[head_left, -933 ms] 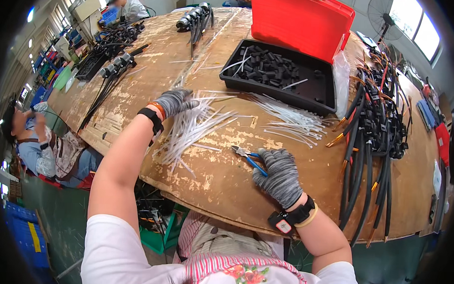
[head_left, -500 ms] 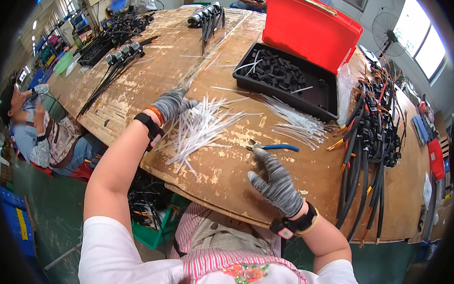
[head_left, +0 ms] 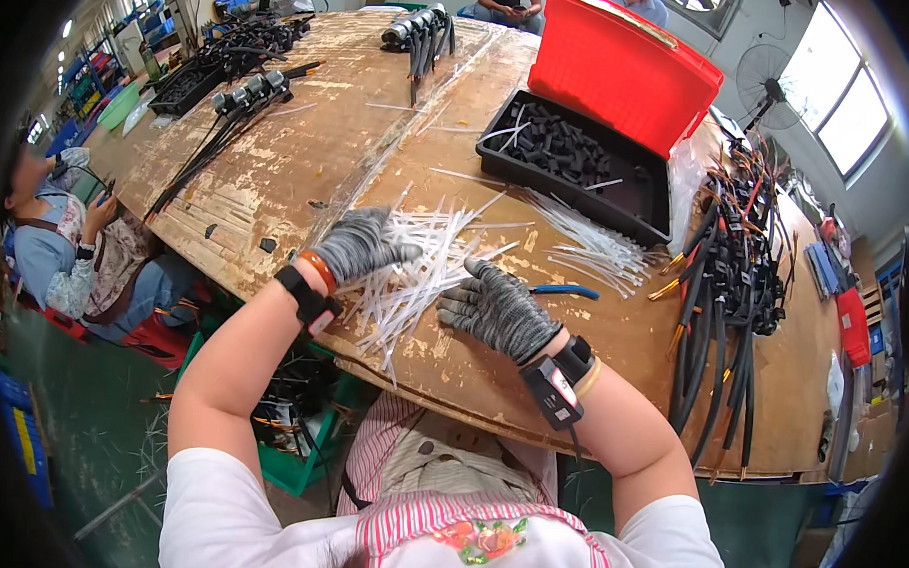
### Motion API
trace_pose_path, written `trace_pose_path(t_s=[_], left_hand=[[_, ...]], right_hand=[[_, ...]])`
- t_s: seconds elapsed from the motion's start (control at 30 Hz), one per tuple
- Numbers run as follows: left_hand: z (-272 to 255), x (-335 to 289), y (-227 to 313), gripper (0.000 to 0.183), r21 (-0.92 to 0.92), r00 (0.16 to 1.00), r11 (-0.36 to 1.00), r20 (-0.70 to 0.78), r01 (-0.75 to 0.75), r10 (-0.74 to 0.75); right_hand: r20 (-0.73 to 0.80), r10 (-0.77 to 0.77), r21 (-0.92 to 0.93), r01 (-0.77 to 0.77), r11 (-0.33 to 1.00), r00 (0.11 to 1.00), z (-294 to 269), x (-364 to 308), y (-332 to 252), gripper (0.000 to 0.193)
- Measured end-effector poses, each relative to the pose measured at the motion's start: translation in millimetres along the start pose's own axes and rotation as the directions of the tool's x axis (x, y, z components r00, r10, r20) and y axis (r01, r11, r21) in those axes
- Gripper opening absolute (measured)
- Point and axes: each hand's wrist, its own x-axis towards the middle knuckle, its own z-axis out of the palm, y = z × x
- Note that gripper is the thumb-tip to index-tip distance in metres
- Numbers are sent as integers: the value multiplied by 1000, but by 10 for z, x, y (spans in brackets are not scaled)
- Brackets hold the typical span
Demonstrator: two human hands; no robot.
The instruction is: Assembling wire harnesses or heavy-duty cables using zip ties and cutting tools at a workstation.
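Observation:
A loose heap of white cable ties (head_left: 419, 283) lies near the table's front edge. My left hand (head_left: 361, 247), in a grey knit glove, rests on the heap's left side with fingers stretched out. On the opposite side, my right hand (head_left: 499, 311), gloved alike, has its fingers spread at the heap's right edge; I see nothing held in either. Blue-handled cutting pliers (head_left: 566, 290) lie just beyond the right hand, which covers their jaws. A second, flatter bunch of cable ties (head_left: 598, 251) is spread farther right.
Behind the ties stands a black bin (head_left: 617, 205) of short black tubes, its red lid (head_left: 622, 70) raised. Black cable bundles (head_left: 724, 293) hang over the table's right side. More cable assemblies (head_left: 246, 101) lie at the far left. A person (head_left: 86, 231) sits at the left edge.
My right hand has moved left, away from the pliers, to the edge of the heap. My left hand has slid slightly right and nearer to me over the ties.

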Motion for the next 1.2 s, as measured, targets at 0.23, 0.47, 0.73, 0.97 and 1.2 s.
trace_pose_path(t_s=[0.23, 0.47, 0.73, 0.97, 1.2], left_hand=[[267, -396, 579, 109, 342, 998, 938, -58, 58, -40], [364, -260, 606, 88, 285, 1000, 958, 30, -12, 3], [516, -102, 525, 26, 271, 994, 961, -105, 54, -26], [520, 23, 483, 21, 198, 975, 966, -181, 166, -131], [271, 43, 172, 29, -56, 950, 978, -229, 203, -211]], right_hand=[[19, -58, 48, 57, 997, 998, 237, 91, -75, 34], [4, -104, -65, 104, 992, 995, 308, 117, -74, 25], [126, -275, -793, 264, 549, 953, 107, 2, -189, 30], [65, -344, -567, 319, 760, 937, -92, -267, -419, 26], [187, -539, -843, 416, 342, 821, -245, -471, -822, 29]])
